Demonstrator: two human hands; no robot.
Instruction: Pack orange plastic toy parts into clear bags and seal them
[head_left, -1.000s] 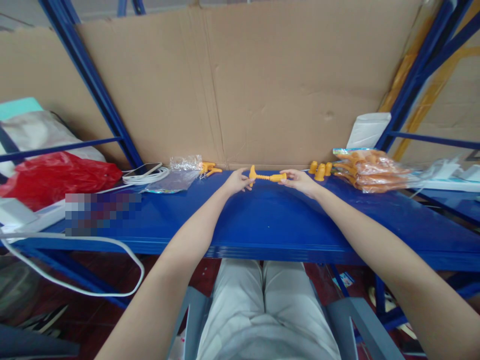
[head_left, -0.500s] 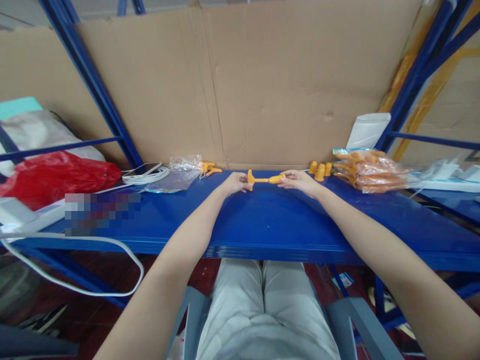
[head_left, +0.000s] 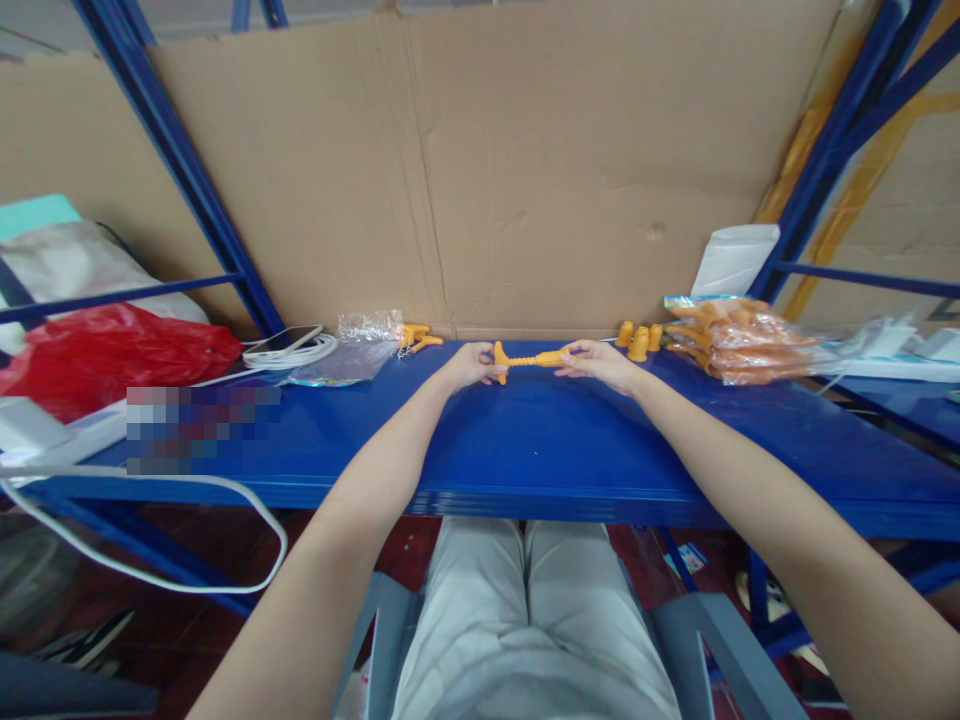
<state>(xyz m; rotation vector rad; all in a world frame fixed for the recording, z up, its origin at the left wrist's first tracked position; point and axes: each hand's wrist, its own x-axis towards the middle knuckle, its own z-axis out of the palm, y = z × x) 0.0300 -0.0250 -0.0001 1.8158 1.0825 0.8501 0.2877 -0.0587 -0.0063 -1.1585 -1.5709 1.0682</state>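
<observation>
Above the blue tabletop (head_left: 555, 450), my two hands hold a yellow-orange plastic piece (head_left: 523, 362) lying level between them. It has a T-shaped handle at its left end, a ridged, screw-like shaft in the middle and a thicker smooth part at its right end. My left hand (head_left: 472, 368) is closed on the T-shaped end. With thumb and fingers, my right hand (head_left: 598, 362) pinches the smooth end. Just beyond the right hand stand several small orange caps (head_left: 638, 345). More orange pieces (head_left: 420, 337) lie at the back, left of my left hand.
Clear plastic packaging (head_left: 349, 362) and a coiled white cable (head_left: 300, 352) lie on the left, near a red plastic bag (head_left: 120, 350). Bagged orange parts (head_left: 742, 345) are stacked at right. A cardboard sheet (head_left: 525, 170) closes off the back, between blue posts (head_left: 187, 170).
Both hands keep their hold on the orange piece in nearly the same place. The view has shifted very slightly; nothing was picked up or let go.
</observation>
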